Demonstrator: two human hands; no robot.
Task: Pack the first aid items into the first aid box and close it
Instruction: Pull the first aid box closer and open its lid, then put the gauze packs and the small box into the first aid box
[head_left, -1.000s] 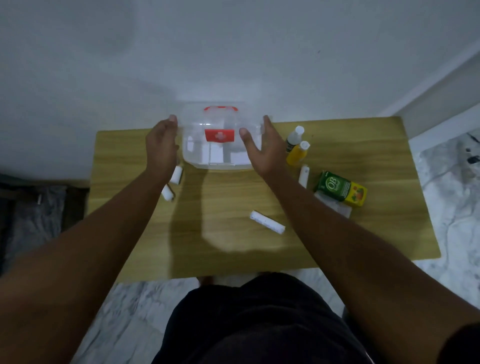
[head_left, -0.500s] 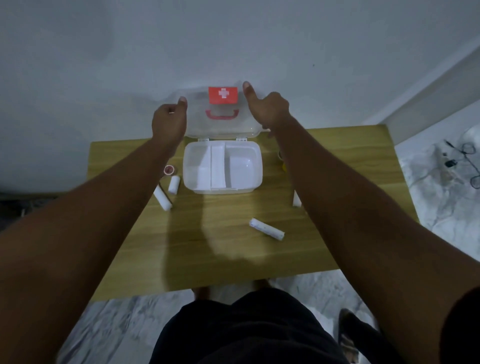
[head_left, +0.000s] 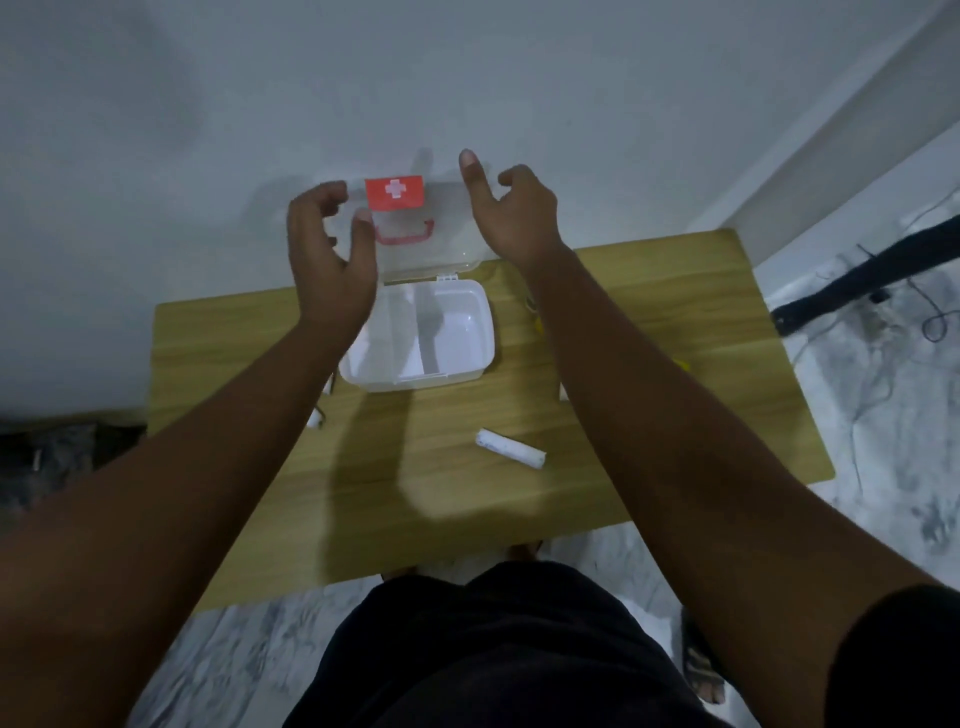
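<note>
Nearest to you: black shorts (head_left: 498, 654) at the bottom of the view, and a sandalled foot (head_left: 704, 670) on the grey marbled floor (head_left: 893, 467).

Rectangular light-wood table (head_left: 675, 322), set against the plain white wall (head_left: 467, 78). Your two bare forearms reach forward across it.

On the table's near half: one white rolled bandage (head_left: 510, 449), lying flat at a slant, well apart from the box and touched by neither hand. Small white pieces (head_left: 315, 418) show just beside your left forearm, mostly hidden by it; what they are cannot be told.

Further back: white plastic first aid box (head_left: 457, 332), base resting on the table, open. Its inside shows a dividing wall and nothing packed that can be made out.

Clear plastic lid (head_left: 441, 244), hinged at the far edge of the base and raised upright. It carries a red handle (head_left: 410, 236) and a red label with a white cross (head_left: 395, 193).

Your left hand (head_left: 327, 260) is at the lid's left edge, fingers curled and spread apart, gripping nothing. Your right hand (head_left: 511, 213) is at the lid's right edge, thumb up and fingers loosely apart; whether either hand touches the lid cannot be told.

Far right, on the floor: dark cables (head_left: 930, 317).
</note>
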